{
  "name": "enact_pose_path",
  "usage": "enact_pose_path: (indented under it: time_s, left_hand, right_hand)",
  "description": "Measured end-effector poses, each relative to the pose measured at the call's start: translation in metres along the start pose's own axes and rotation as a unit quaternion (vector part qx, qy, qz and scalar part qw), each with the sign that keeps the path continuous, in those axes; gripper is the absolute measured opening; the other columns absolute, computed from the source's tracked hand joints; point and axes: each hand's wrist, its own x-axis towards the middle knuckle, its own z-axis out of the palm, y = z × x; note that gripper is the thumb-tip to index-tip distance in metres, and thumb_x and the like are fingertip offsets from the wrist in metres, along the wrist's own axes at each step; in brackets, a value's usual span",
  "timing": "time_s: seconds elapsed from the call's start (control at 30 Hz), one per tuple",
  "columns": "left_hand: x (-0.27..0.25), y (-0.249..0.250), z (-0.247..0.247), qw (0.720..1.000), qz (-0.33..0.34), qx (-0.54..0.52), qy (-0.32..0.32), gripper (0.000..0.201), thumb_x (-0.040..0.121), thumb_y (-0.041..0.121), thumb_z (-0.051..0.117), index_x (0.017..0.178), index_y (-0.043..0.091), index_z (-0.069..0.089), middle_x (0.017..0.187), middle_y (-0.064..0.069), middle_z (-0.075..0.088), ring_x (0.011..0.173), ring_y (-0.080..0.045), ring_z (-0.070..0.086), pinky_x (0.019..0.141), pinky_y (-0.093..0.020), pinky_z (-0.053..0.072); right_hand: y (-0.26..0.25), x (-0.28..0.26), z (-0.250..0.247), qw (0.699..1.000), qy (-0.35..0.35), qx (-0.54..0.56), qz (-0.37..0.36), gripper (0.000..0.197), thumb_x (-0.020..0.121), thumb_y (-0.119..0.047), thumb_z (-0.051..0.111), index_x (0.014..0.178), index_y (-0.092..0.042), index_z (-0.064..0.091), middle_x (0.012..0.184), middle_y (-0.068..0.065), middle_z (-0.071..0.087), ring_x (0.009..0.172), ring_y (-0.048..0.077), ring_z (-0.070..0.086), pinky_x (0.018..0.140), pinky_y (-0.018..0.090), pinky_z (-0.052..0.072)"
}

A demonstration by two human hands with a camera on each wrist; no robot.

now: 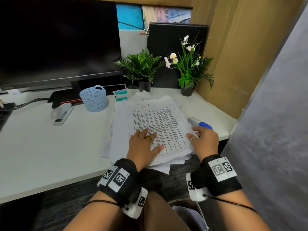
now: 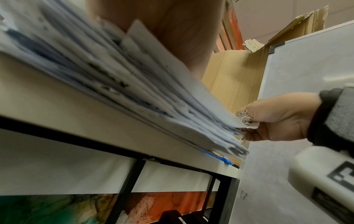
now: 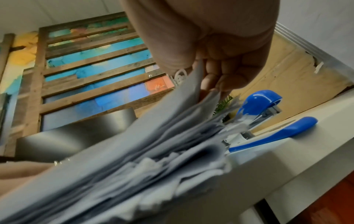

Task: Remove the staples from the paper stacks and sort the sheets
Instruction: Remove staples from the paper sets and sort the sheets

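A thick, untidy stack of printed sheets (image 1: pixel 158 120) lies on the white desk (image 1: pixel 50 147), its near edge hanging over the desk front. My left hand (image 1: pixel 149 139) lies flat on the top sheet with straight fingers, pressing it down. My right hand (image 1: pixel 191 133) is at the stack's right edge. In the right wrist view its thumb and fingers (image 3: pixel 216 78) pinch the edge of the top sheets (image 3: pixel 193 84), lifted a little off the stack (image 3: pixel 134 159). The left wrist view shows the same pinch by the right hand (image 2: pixel 268 119) at the stack's corner (image 2: pixel 220 115). No staple is visible.
A blue and white stapler (image 1: pixel 200 124) lies just right of the stack, beyond my right hand. A grey stapler (image 1: pixel 61 114), a blue mesh basket (image 1: pixel 94 98) and a small green box (image 1: pixel 120 95) sit left and behind. Two potted plants (image 1: pixel 141 67) and a monitor (image 1: pixel 58 39) stand behind.
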Motion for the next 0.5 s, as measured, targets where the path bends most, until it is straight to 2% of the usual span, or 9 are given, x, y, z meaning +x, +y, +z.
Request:
enact_pose_path:
  time_s: [0.07, 0.13, 0.23, 0.33, 0.37, 0.43, 0.5]
  left_hand:
    - [-0.003, 0.000, 0.002, 1.000, -0.005, -0.018, 0.023, 0.066, 0.090, 0.063, 0.038, 0.146, 0.031, 0.028, 0.158, -0.002, 0.013, 0.145, -0.024, 0.003, 0.118, -0.041, 0.002]
    - [-0.006, 0.002, 0.003, 0.999, -0.018, -0.016, 0.036, 0.065, 0.090, 0.063, 0.036, 0.146, 0.031, 0.029, 0.158, -0.001, 0.014, 0.145, -0.021, 0.003, 0.118, -0.043, -0.001]
    - [-0.009, 0.007, 0.005, 0.998, -0.054, 0.016, 0.029, 0.064, 0.090, 0.066, 0.030, 0.146, 0.036, 0.025, 0.158, 0.004, 0.009, 0.145, -0.018, -0.002, 0.109, -0.060, -0.010]
    - [-0.008, 0.010, 0.007, 0.996, -0.081, 0.034, 0.010, 0.065, 0.089, 0.069, 0.024, 0.147, 0.040, 0.020, 0.159, 0.006, 0.001, 0.145, -0.018, -0.008, 0.102, -0.070, -0.011]
    - [-0.007, 0.011, 0.008, 0.995, -0.090, 0.034, 0.007, 0.065, 0.089, 0.070, 0.023, 0.147, 0.041, 0.018, 0.159, 0.006, -0.003, 0.145, -0.021, -0.011, 0.101, -0.071, -0.011]
    - [-0.005, 0.011, 0.009, 0.994, -0.108, 0.021, 0.006, 0.066, 0.089, 0.070, 0.023, 0.148, 0.041, 0.015, 0.158, 0.005, -0.010, 0.143, -0.027, -0.018, 0.102, -0.069, -0.013]
    - [-0.005, 0.011, 0.010, 0.993, -0.118, 0.004, 0.011, 0.067, 0.089, 0.070, 0.024, 0.148, 0.041, 0.013, 0.158, 0.004, -0.015, 0.141, -0.031, -0.023, 0.103, -0.067, -0.015]
  right_hand:
    - [0.005, 0.005, -0.001, 1.000, -0.016, 0.012, 0.004, 0.027, 0.085, -0.015, 0.069, 0.110, -0.007, 0.068, 0.101, 0.009, 0.068, 0.084, 0.011, 0.053, 0.079, 0.020, 0.038]
    - [0.008, 0.007, -0.001, 1.000, -0.019, 0.020, 0.012, 0.022, 0.086, -0.012, 0.067, 0.107, -0.006, 0.070, 0.101, 0.008, 0.070, 0.084, 0.012, 0.057, 0.082, 0.019, 0.039]
    - [0.008, 0.006, 0.000, 1.000, -0.014, 0.014, 0.011, 0.017, 0.085, -0.012, 0.068, 0.101, -0.007, 0.071, 0.098, 0.006, 0.071, 0.085, 0.014, 0.060, 0.080, 0.017, 0.039]
    - [0.002, 0.002, -0.003, 0.998, -0.031, 0.057, -0.011, 0.025, 0.083, -0.015, 0.071, 0.106, -0.008, 0.067, 0.099, 0.002, 0.067, 0.087, 0.013, 0.059, 0.069, 0.008, 0.038]
    - [0.000, 0.000, -0.004, 0.995, -0.052, 0.078, -0.019, 0.034, 0.081, -0.015, 0.073, 0.113, -0.009, 0.064, 0.102, 0.000, 0.064, 0.094, 0.014, 0.059, 0.072, 0.007, 0.040]
    - [-0.001, -0.003, -0.003, 0.989, -0.093, 0.115, -0.016, 0.053, 0.079, -0.011, 0.074, 0.129, -0.010, 0.055, 0.118, 0.000, 0.060, 0.112, 0.016, 0.054, 0.091, 0.016, 0.040]
    - [0.001, -0.005, 0.002, 0.980, -0.101, 0.173, 0.001, 0.060, 0.079, -0.006, 0.074, 0.134, -0.013, 0.051, 0.128, 0.000, 0.056, 0.121, 0.016, 0.051, 0.104, 0.025, 0.038]
